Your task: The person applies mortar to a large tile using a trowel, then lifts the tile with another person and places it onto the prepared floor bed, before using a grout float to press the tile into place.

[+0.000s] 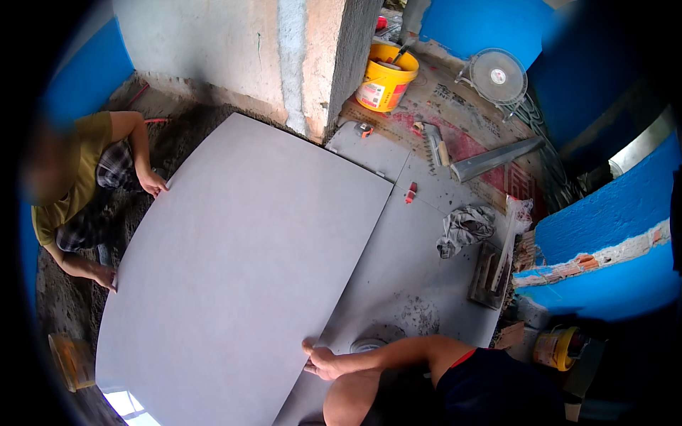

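My right hand (pixel 321 359) grips the near right edge of a large pale grey tile (pixel 249 255), its thumb at the edge and its other fingers partly hidden. My left hand is not in view. A co-worker (pixel 96 163) squats at the left, one hand (pixel 155 183) at the tile's upper left edge and the other (pixel 106 278) lower on that edge. The tile's top edge lies near the foot of a rough plastered pillar (pixel 320 85), beside smaller floor tiles (pixel 369 280).
A yellow bucket (pixel 383 89), a fan (pixel 497 74), trowels (pixel 437 145), a long metal bar (pixel 497 157), a tape measure (pixel 364 129), a red tool (pixel 410 192), a rag (pixel 465 227) and a float (pixel 486 275) lie right of the tile. Blue walls (pixel 604 248) border the space.
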The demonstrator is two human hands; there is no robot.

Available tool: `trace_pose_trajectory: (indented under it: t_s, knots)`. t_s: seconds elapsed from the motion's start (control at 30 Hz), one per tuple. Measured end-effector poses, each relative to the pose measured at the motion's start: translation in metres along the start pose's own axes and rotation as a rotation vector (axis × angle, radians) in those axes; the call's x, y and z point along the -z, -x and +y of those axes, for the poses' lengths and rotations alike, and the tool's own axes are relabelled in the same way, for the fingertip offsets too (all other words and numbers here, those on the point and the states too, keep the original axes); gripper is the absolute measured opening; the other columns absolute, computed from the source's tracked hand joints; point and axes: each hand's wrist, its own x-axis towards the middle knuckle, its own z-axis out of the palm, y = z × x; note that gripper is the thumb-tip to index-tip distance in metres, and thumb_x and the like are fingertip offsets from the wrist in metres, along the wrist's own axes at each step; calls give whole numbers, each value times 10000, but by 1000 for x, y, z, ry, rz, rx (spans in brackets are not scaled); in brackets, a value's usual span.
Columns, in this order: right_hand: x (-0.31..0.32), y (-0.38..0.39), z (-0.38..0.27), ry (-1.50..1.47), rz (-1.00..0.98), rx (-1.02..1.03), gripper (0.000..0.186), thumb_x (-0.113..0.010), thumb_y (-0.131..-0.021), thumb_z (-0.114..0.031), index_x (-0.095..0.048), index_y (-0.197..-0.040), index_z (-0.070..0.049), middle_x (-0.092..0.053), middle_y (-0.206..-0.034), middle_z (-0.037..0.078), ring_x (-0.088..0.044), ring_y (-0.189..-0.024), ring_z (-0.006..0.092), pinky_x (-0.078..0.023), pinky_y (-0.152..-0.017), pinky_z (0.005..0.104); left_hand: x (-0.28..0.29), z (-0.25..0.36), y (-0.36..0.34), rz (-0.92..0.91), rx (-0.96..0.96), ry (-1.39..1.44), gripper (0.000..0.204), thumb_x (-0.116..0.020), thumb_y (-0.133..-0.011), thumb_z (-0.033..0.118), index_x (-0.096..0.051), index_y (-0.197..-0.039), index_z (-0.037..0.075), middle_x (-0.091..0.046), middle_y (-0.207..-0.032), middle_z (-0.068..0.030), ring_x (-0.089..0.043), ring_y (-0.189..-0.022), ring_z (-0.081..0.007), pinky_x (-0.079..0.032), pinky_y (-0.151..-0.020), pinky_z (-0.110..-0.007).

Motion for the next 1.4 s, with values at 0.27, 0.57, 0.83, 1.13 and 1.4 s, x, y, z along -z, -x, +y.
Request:
trace_pose_trajectory:
  t_s: [0.27,0.57,0.83,1.13,1.4]
  knots:
    - [-23,-21,-11,82,-93,26,411,-447,-990,-464,-518,-1225,-134,-576,-1202,8,-544,-1101,160,-481,-942,420,38,68,-41,-242,188,133,800,-699,-687,437,-468,-1334,27,-529,-1301,-137,-512,-1149,-355,-471,-936,-517]
    - [19,-24,-51,191,-70,53,366,-456,-969,-325,-549,-1181,-42,-562,-1160,98,-494,-1145,246,-391,-1026,452,-115,-86,102,-50,-55,-104,1093,-671,-730,493,-109,-1447,-111,-225,-1500,-270,-313,-1357,-404,-290,-1107,-533]
    - [-154,54,22,1351,-289,-600,740,-474,-975,-440,-219,-1382,123,-357,-1367,283,-379,-1307,382,-294,-1123,499,-22,-99,97,-54,-57,69,589,-551,-782,265,-402,-1264,-39,-530,-1254,-226,-554,-1153,-335,-437,-983,-459]
    - [-123,8,195,421,232,-314,934,-489,-925,-567,-51,-1451,69,-285,-1450,225,-336,-1346,358,-282,-1141,445,-48,-110,66,-59,53,-35,294,-545,-754,148,-500,-1017,24,-562,-949,-128,-594,-883,-255,-483,-787,-380]
    - [-154,-15,210,88,271,-196,720,-467,-953,-516,-348,-1352,71,-429,-1358,158,-415,-1286,292,-320,-1121,424,-47,-96,61,-95,86,-62,253,-554,-765,150,-508,-978,21,-495,-905,-97,-491,-784,-213,-445,-780,-361]
